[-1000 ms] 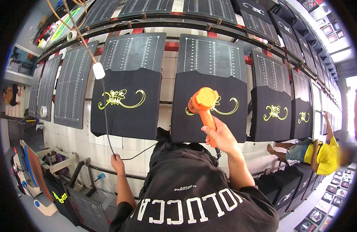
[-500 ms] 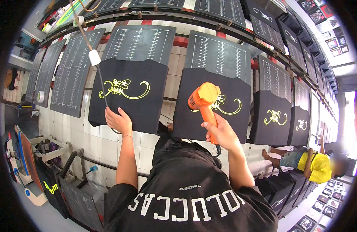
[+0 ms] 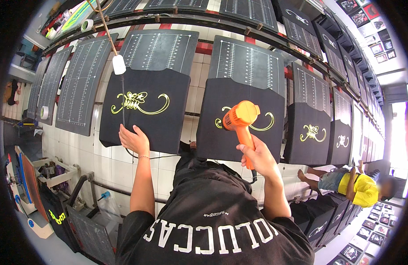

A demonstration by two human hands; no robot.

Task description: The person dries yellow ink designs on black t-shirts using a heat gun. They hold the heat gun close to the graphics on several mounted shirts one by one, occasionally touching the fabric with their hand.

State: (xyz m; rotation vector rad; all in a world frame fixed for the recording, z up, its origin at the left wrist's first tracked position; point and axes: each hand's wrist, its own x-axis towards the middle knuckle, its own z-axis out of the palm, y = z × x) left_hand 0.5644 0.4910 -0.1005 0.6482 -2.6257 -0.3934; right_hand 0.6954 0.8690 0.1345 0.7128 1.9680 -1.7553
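My right hand (image 3: 260,155) is closed round the handle of an orange heat gun (image 3: 243,115). The gun hangs over a black T-shirt (image 3: 212,137) with a neon-yellow swirl print, hiding the middle of that print. My left hand (image 3: 134,139) is at the lower part of another black T-shirt (image 3: 168,128) bearing the same print. Its curved fingers hold the dark power cord (image 3: 123,104), which runs down from a white socket (image 3: 119,64). Below this hand the cord loops off to the right. Both shirts lie on dark boards marked with white scales.
Bare printing boards (image 3: 81,84) stand to the left, one with a roll of tape (image 3: 45,112). More printed shirts (image 3: 307,132) line the right side. A person in a yellow top (image 3: 362,190) is at the far right. A rack with frames (image 3: 91,229) stands lower left.
The heat gun has swung slightly down and right, uncovering the print's left end. The cord and socket have shifted right, and more cord shows below my left hand.
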